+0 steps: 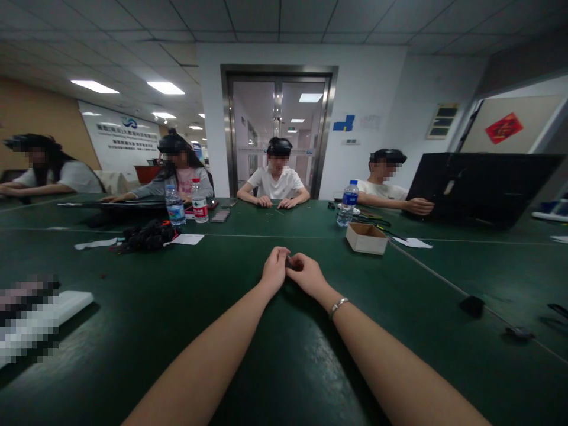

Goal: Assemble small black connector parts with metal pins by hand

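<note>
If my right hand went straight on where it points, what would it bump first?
Your right hand would probably meet the small dark thing, then your left hand just beyond; depth is hard to judge.

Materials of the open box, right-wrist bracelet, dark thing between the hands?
Open box: likely cardboard, matte; pale walls, brownish inside. Bracelet: probably polished metal; silvery with bright highlights. Dark thing: material and finish unclear; small, blurred and mostly hidden.
</note>
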### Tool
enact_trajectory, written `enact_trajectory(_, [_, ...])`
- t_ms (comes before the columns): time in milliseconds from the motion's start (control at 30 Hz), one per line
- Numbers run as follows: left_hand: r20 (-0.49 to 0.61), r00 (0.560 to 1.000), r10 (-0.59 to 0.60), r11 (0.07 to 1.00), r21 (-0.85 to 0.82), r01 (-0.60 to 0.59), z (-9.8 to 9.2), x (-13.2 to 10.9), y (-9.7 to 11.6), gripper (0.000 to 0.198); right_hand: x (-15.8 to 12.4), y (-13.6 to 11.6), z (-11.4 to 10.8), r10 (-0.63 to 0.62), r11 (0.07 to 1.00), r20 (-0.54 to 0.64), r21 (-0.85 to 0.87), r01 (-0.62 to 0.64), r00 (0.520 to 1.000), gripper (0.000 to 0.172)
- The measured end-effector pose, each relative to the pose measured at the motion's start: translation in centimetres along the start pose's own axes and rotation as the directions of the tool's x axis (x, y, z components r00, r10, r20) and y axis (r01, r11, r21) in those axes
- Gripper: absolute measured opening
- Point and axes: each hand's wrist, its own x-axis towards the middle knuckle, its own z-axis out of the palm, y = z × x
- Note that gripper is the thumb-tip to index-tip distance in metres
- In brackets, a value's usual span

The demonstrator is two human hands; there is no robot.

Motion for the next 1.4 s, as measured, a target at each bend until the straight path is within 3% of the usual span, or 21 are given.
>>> enact_trajectory(200, [0.046,0.995,-0.089,0.973,-0.209,0.096,-2.1,0.0,0.1,0.023,-0.1,0.4,-0.3,-0.027,0.998,0.019,-0.061,0.029,0.999,0.020])
enact_trajectory(367, [0.136,0.989,-0.051,0.987,-0.141,0.070,-2.9,-0.6,0.6,0.021,-0.1,0.4,-0.5,-0.034,0.993,-0.063,-0.118,0.027,0.997,0.023])
enact_trajectory(667, [0.043,0.999,-0.005,1.000,-0.008,0.006,-3.2,-0.7,1.0,0.020,-0.1,0.2,-0.6,-0.129,0.984,-0.049,-0.134,0.121,0.990,0.026])
enact_trajectory(1000, [0.036,0.998,-0.055,0.986,-0.157,0.060,-3.3,-0.7,1.3,0.017,-0.3,0.1,-0.5,-0.183,0.973,-0.057,-0.156,0.172,0.982,0.024])
enact_trajectory(1400, [0.044,0.999,0.005,0.970,-0.242,0.006,-3.4,-0.4,0.7,0.021,-0.2,0.2,-0.5,-0.181,0.971,-0.076,-0.170,0.166,0.981,0.023])
